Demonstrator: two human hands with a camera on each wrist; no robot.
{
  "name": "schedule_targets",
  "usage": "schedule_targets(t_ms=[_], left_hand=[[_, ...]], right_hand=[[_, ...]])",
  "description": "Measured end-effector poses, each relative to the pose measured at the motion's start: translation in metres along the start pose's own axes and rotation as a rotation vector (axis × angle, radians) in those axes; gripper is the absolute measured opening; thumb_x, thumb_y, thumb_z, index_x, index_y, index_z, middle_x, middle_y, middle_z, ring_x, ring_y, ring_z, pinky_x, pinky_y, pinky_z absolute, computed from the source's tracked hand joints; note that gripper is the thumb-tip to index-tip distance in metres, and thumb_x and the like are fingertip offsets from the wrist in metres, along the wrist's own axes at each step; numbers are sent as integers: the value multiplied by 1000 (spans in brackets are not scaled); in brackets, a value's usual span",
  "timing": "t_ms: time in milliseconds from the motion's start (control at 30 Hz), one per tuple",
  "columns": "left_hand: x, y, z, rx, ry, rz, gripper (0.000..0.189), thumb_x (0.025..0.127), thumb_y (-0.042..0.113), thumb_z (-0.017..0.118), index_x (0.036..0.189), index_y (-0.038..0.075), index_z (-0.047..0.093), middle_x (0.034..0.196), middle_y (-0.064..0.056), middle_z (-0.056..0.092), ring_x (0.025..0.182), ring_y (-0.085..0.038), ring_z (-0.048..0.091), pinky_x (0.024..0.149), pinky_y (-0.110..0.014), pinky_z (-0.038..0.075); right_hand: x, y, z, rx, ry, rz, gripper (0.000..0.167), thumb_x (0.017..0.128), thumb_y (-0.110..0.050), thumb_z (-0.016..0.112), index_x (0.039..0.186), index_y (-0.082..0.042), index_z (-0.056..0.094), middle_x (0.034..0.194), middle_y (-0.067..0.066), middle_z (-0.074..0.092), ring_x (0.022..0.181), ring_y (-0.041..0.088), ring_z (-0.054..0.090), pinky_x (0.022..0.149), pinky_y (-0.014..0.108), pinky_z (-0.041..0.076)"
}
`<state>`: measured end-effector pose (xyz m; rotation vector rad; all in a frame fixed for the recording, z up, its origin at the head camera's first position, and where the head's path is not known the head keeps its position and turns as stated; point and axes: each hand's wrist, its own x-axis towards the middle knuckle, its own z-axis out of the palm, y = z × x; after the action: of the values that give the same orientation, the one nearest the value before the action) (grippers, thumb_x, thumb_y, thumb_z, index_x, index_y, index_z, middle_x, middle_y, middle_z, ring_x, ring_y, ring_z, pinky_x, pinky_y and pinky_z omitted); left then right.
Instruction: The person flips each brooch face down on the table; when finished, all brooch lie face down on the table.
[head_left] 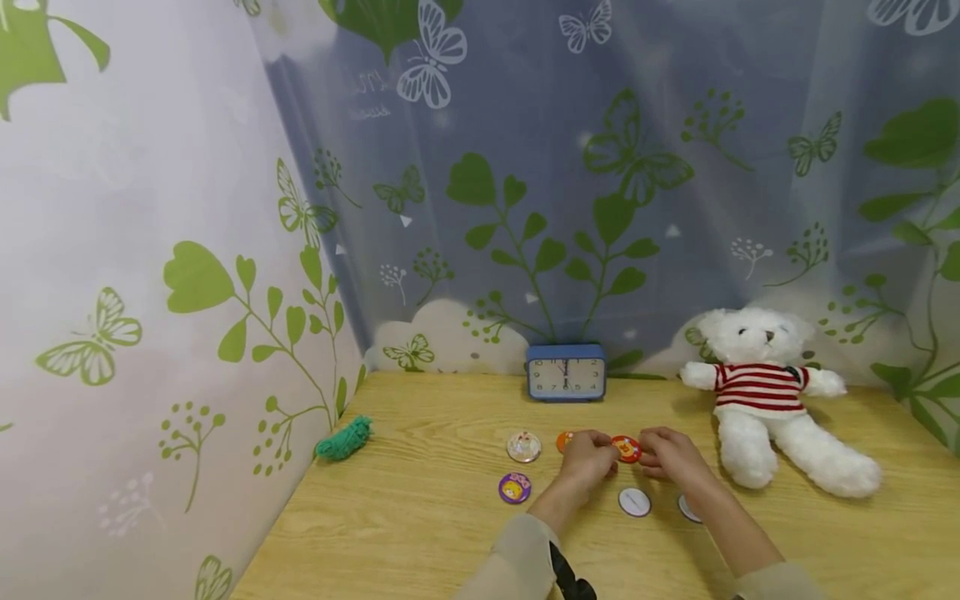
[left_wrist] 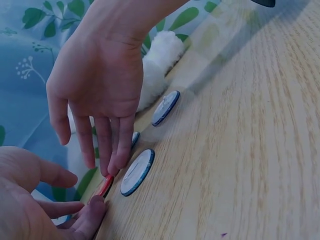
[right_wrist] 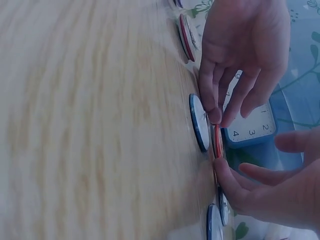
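A red round pin badge (head_left: 626, 449) lies on the wooden table, with a hand on each side of it. My left hand (head_left: 588, 458) has its fingertips at the left edge; my right hand (head_left: 675, 458) touches the opposite edge. Fingers on both hands are mostly straight, thumbs apart from the badge, as the right wrist view shows. An orange badge (head_left: 564, 441) is partly covered by the left hand. Nearer me lie two badges with pale backs up, one white badge (head_left: 634, 502) and another badge (head_left: 688, 508) half hidden by the right wrist.
Left of the hands are a pale cartoon badge (head_left: 523, 447) and a purple badge (head_left: 514, 488). A blue clock (head_left: 566, 375) stands at the back by the curtain. On the right sits a white teddy bear (head_left: 759, 392); a green yarn bundle (head_left: 344, 438) is at the left edge.
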<state>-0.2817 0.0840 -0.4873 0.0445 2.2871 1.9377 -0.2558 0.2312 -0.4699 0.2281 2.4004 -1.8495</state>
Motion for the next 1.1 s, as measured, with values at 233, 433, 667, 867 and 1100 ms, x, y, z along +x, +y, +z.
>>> schedule_targets(t_ms=[233,433,667,867,1100], left_hand=[[1,0,2,2,10,-16,12,90,-6,64,101,-6,69,77,-5,64,66,-16,64,60,-24,57],[4,-4,6,-22,20,21,15,88,-14,60,97,-10,71,78,-4,61,61,-11,55,53,-16,47],[5,-3,6,-63,38,-6,19,85,-17,57,96,-9,71,83,-6,61,61,-11,56,58,-21,54],[5,-2,3,-53,44,-5,22,85,-17,56,96,-9,72,84,-8,64,61,-12,59,59,-22,57],[5,-4,2,-92,42,-9,20,95,-12,55,99,-7,73,87,-10,67,62,-16,65,63,-28,61]], right_hand=[[1,3,3,53,15,2,54,110,-20,39,146,20,37,138,39,53,105,24,68,87,33,62],[1,5,8,128,-8,15,55,110,-21,44,146,20,37,130,33,61,97,16,70,86,33,62],[2,7,9,112,20,-23,51,110,-15,44,143,23,38,127,34,63,96,18,71,84,32,63],[3,8,10,67,49,-61,41,106,-5,50,135,23,50,107,22,72,87,16,70,76,29,62],[4,8,11,13,97,-80,30,103,2,53,124,22,60,102,23,70,81,17,68,69,29,62]])
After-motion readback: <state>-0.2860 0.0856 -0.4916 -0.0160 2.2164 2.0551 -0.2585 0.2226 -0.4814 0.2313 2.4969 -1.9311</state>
